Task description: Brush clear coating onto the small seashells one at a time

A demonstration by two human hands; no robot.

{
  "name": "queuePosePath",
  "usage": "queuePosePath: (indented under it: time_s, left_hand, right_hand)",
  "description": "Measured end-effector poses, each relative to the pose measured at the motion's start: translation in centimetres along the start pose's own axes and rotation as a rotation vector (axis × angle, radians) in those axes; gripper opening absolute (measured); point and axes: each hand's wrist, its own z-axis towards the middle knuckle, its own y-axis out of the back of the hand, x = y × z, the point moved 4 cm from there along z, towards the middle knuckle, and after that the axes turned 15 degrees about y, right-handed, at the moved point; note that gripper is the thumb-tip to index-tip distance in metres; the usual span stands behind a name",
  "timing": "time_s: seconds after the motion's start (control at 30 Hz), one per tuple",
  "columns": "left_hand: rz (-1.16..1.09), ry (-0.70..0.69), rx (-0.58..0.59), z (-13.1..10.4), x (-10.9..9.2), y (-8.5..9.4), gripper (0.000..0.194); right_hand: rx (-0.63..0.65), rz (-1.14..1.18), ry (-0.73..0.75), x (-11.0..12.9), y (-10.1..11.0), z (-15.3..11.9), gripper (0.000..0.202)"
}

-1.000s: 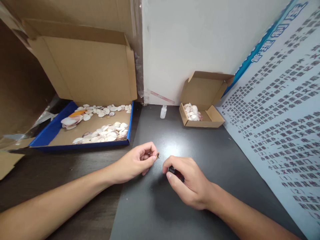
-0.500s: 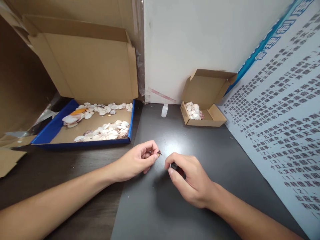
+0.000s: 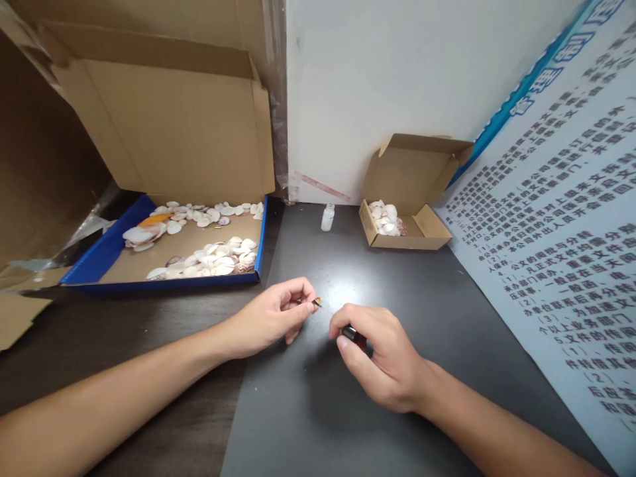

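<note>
Near the middle of the view, my left hand (image 3: 278, 314) pinches a tiny brown and dark piece (image 3: 317, 303) between thumb and forefinger; it is too small to name. Just to the right, my right hand (image 3: 377, 354) is wrapped round a black object (image 3: 350, 332), only one end of which shows between the fingers. A small gap separates the two hands, both above the dark grey mat (image 3: 298, 424). Beyond them stands a small clear bottle (image 3: 328, 218), upright, whitish inside.
At the back left an open blue-edged box (image 3: 163, 287) holds many shells (image 3: 218, 261) and an orange piece (image 3: 155, 220). A smaller open cardboard box (image 3: 405, 244) with shells stands at the back right. A printed sheet (image 3: 556, 252) leans along the right side.
The tiny piece in my left fingertips has turned slightly. My right hand has shifted a little to the right, and a bit more of the black object shows.
</note>
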Motion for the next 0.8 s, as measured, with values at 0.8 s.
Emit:
queuePosePath:
  time_s: [0.8]
  left_hand:
    - [-0.126,0.045,0.006,0.29,0.17,0.03,0.033]
  right_hand:
    - [-0.003,-0.058,-0.12,-0.76,0.09,-0.25,0.011]
